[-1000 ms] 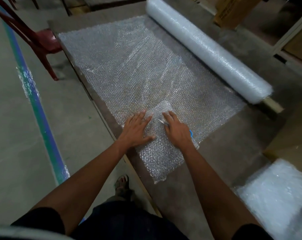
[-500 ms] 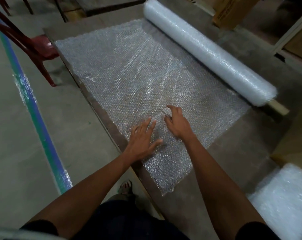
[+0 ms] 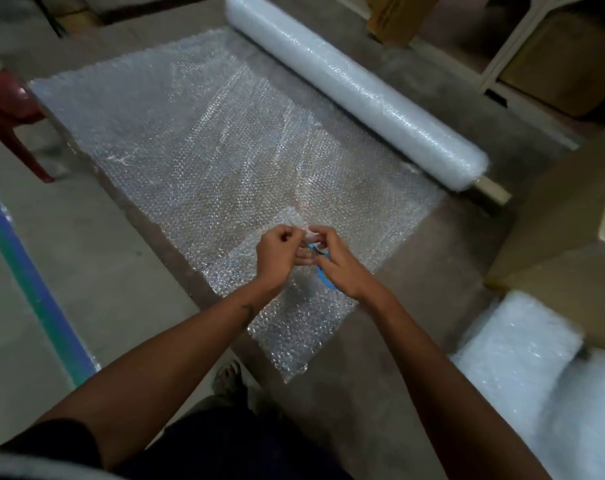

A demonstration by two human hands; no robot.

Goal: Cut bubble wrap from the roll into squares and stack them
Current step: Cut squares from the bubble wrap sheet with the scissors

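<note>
Sheet [image 3: 225, 143] lies flat beside roll [image 3: 356, 88], ready for cutting. Left hand [image 3: 277, 258] pinches its near edge taut; right hand [image 3: 339, 268] fingers curl round blue scissors [image 3: 323, 273], apparently starting a cut.

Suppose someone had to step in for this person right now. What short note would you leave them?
Left hand: closed, pinching the bubble wrap's folded edge.
Right hand: grip closed on blue-handled scissors, blades at that edge.
Roll lies at the table's far side, its sheet spread flat toward you.
Done: a pile of white wrap sits at lower right, seemingly cut pieces.
Left: cut this sheet into squares and stack them.
</note>
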